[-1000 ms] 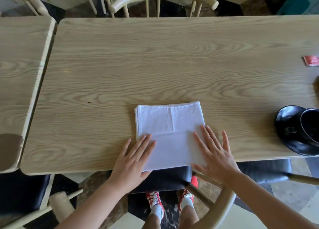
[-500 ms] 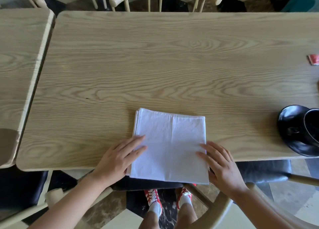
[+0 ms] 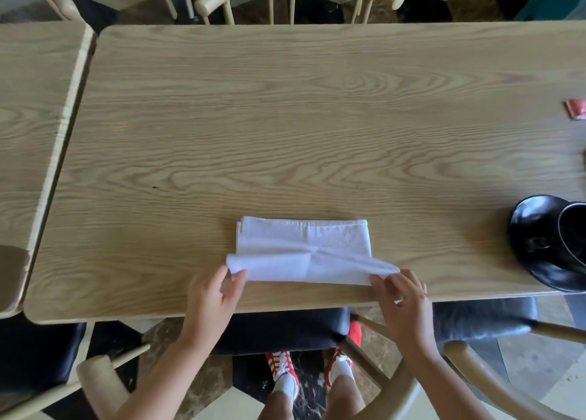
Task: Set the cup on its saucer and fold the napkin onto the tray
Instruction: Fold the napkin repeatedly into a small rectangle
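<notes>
- The wooden table [image 3: 285,118] lies bare across its whole far half and left part: open room for a hand to pass.
- The white napkin [image 3: 304,251] sits near the front edge, with both hands at its near corners.
- At the right edge, the black cup [image 3: 574,232] on its saucer [image 3: 532,223] blocks that side; a small red packet [image 3: 575,109] lies farther back.
- A narrow gap separates the second table [image 3: 31,118] at left.

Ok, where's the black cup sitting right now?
In the head view the black cup is at the far right edge of the frame, partly cut off, resting on its black saucer near the table's front edge, to the right of the white napkin.
</notes>
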`<state>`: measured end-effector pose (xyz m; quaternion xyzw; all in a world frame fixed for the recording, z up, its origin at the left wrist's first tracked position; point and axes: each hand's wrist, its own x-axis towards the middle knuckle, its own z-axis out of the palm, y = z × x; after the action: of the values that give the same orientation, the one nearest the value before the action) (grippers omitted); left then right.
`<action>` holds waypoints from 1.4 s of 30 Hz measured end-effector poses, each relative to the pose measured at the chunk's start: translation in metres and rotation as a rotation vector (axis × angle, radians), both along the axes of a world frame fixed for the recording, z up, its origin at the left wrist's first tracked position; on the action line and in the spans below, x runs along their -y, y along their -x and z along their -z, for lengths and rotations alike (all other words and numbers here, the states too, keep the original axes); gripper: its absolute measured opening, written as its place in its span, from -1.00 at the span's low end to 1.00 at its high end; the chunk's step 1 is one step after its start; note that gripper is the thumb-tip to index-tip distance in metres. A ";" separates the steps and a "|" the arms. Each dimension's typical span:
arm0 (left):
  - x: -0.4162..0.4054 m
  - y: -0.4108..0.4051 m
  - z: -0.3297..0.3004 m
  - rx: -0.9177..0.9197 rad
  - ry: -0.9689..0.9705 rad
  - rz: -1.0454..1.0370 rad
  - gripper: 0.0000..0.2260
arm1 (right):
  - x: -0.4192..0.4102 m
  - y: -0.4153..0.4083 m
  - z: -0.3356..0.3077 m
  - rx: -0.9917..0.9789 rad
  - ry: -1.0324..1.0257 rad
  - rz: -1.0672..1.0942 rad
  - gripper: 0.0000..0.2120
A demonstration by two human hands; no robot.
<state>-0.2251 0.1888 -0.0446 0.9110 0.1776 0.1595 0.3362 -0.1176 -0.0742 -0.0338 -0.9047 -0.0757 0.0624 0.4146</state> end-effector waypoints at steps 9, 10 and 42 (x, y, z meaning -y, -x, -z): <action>0.037 -0.026 0.007 0.031 -0.044 -0.414 -0.75 | -0.033 -0.007 0.005 0.054 0.136 0.193 -0.73; 0.037 -0.028 0.006 0.013 -0.067 -0.421 -0.75 | -0.034 -0.008 0.008 0.071 0.165 0.207 -0.71; 0.050 -0.074 0.015 -0.306 -0.562 0.335 -0.53 | -0.083 -0.012 0.020 0.260 0.578 -0.390 -0.51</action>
<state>-0.1510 0.1392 -0.0599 0.9977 0.0231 0.0065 0.0635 -0.1056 0.0087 -0.0535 -0.9534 -0.2777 0.0435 0.1092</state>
